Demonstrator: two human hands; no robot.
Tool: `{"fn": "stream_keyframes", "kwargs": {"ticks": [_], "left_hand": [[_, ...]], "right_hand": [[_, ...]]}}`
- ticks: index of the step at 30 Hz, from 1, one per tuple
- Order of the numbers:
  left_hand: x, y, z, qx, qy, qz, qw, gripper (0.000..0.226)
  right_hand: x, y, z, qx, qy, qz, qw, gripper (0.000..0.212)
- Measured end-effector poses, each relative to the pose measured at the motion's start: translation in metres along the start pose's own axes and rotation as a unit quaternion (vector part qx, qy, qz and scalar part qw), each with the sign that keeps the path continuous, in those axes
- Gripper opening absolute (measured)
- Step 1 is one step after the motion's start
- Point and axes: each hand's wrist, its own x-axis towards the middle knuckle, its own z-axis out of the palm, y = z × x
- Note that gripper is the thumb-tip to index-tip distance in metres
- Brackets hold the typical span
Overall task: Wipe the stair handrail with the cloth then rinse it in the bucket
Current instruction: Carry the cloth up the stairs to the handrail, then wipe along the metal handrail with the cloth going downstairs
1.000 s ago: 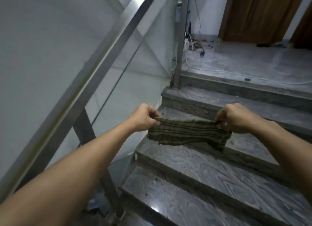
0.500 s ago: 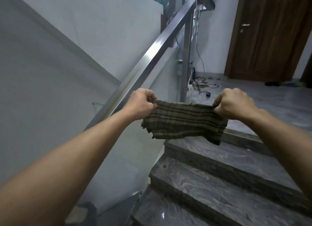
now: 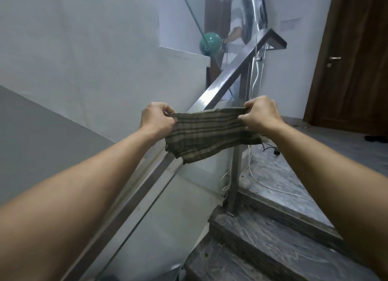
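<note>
Stairs [image 3: 262, 251] climb toward 1 o'clock. Both hands, left [image 3: 157, 118] and right [image 3: 259, 113], pinch the cloth [image 3: 207, 133] tight, hiding part of the handrail [image 3: 228, 75]. No bucket shows.

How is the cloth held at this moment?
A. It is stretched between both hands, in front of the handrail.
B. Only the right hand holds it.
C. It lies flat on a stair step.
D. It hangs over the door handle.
A: the left hand and the right hand each pinch one end of the cloth, which spans the handrail in the view.
</note>
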Motion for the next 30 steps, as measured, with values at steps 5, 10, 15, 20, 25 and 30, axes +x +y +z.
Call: {"fn": "stream_keyframes", "kwargs": {"ticks": [5,10,15,20,25,30], "left_hand": [[0.031,0.007,0.008,-0.005,0.013,-0.010,1.000,0.006],[0.060,0.007,0.027,0.010,0.019,-0.013,1.000,0.002],[0.086,-0.004,0.046,0.060,0.025,-0.048,0.997,0.013],[0.095,-0.013,0.062,0.184,0.038,-0.011,0.982,0.025],[0.100,-0.012,0.100,0.145,-0.004,0.196,0.970,0.042],[0.122,-0.014,0.139,0.202,-0.173,0.163,0.950,0.074]], "right_hand": [[0.051,-0.013,0.016,0.006,-0.006,-0.020,1.000,0.024],[0.089,-0.027,0.033,-0.041,-0.048,-0.041,0.997,0.054],[0.122,-0.039,0.062,-0.067,-0.099,-0.079,0.990,0.083],[0.155,-0.034,0.094,-0.177,-0.151,-0.081,0.969,0.084],[0.184,-0.023,0.110,-0.262,-0.134,-0.144,0.945,0.073],[0.211,-0.016,0.107,-0.365,-0.137,-0.178,0.903,0.063]]}}
